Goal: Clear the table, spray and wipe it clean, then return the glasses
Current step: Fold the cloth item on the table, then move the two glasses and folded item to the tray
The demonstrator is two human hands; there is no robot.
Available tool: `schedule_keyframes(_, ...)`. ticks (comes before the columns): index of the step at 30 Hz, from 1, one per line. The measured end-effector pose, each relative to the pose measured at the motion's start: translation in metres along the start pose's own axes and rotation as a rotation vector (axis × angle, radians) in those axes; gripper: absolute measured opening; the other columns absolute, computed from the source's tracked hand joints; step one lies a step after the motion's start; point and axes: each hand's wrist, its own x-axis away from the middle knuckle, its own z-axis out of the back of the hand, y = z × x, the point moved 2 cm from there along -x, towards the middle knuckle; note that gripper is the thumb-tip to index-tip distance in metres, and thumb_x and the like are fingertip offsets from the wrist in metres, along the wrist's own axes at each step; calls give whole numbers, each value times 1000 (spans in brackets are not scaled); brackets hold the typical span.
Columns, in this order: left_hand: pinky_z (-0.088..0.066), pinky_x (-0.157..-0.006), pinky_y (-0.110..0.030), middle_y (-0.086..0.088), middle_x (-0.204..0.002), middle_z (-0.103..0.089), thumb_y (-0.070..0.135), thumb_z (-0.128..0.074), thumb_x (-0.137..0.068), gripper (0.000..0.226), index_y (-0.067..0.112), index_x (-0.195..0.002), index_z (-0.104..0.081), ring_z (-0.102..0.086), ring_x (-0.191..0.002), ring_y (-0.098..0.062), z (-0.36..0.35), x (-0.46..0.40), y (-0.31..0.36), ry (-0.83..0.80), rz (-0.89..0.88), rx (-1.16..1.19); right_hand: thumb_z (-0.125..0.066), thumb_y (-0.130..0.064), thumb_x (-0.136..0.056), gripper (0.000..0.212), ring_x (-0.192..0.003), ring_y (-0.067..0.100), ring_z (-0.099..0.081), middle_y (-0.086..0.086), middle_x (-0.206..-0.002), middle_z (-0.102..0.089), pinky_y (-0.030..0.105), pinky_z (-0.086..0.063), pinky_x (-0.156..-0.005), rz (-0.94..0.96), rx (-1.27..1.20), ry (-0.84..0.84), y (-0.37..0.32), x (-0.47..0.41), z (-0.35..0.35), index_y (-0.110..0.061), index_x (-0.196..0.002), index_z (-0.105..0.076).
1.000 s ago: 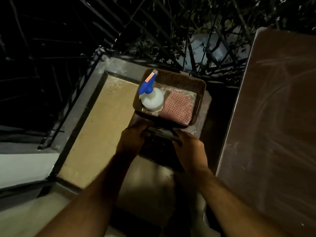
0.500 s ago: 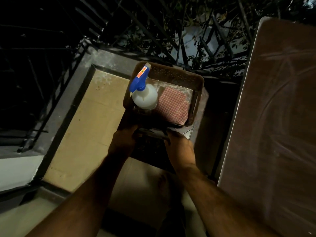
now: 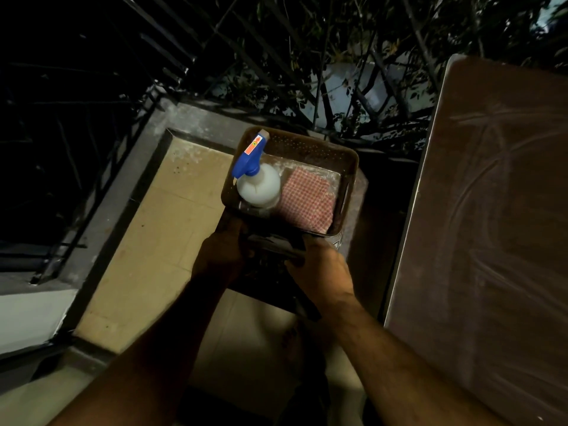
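Observation:
A brown perforated basket (image 3: 310,146) sits just left of the table and holds a white spray bottle (image 3: 259,187) with a blue trigger head, plus a folded red-checked cloth (image 3: 307,201). Right below the basket's near edge, my left hand (image 3: 221,253) and my right hand (image 3: 321,267) are both closed on a dark flat object (image 3: 276,247), too dim to identify. The brown tabletop (image 3: 491,226) fills the right side and shows curved wipe streaks. No glasses can be made out.
The basket rests on a low dark stand with a patterned corner (image 3: 345,241). A tan tiled floor (image 3: 147,241) with a grey raised curb (image 3: 123,192) lies to the left. Beyond it are dark metal railings (image 3: 76,179) and branches (image 3: 307,72).
The view has drifted slightly, so the basket sits a little left and lower in frame. Both hands have stayed closed on the dark object below the basket.

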Motion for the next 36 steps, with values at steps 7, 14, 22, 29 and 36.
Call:
schedule_keyframes(7, -54, -77, -34, 5, -98, -63, 32, -59, -89, 13, 24, -98, -63, -61, -91, -16, 33, 42, 39, 179, -162, 104, -53, -29, -90, 24, -100, 27, -63, 4, -107, -69, 37, -54, -83, 38, 123, -7, -5, 28, 65, -19, -109, -65)
schedule_keyframes(14, -50, -90, -43, -3, -110, -58, 28, -60, -85, 30, 21, -114, -54, -53, -106, -23, 48, 98, 140, 326, -131, 9, -53, -42, -92, 34, -110, 25, -51, 5, -115, -66, 40, -43, -93, 147, 205, 151, 12, 73, 167, -18, -113, -66)
schedule_keyframes(22, -46, -92, -39, -1, -112, -58, 17, -66, -84, 36, 20, -119, -55, -53, -106, -23, 30, 142, 283, 366, -403, 67, -54, -47, -94, 46, -117, 25, -48, 0, -125, -66, 39, -42, -101, 110, 253, 365, 91, 118, 297, -22, -132, -63)
schedule_keyframes(29, -40, -96, -29, 6, -120, -56, 18, -66, -85, 38, 24, -121, -53, -49, -112, -15, -9, 160, 409, 312, -586, 63, -57, -48, -93, 47, -120, 26, -46, 1, -127, -65, 41, -40, -100, 16, 246, 476, 167, 143, 380, -23, -133, -62)
schedule_keyframes(36, -47, -93, -35, 7, -120, -52, 20, -66, -84, 43, 27, -124, -50, -48, -112, -16, -46, 171, 496, 252, -663, 12, -56, -47, -92, 46, -117, 26, -47, 0, -125, -64, 41, -42, -98, -66, 233, 523, 247, 165, 423, -24, -132, -62)
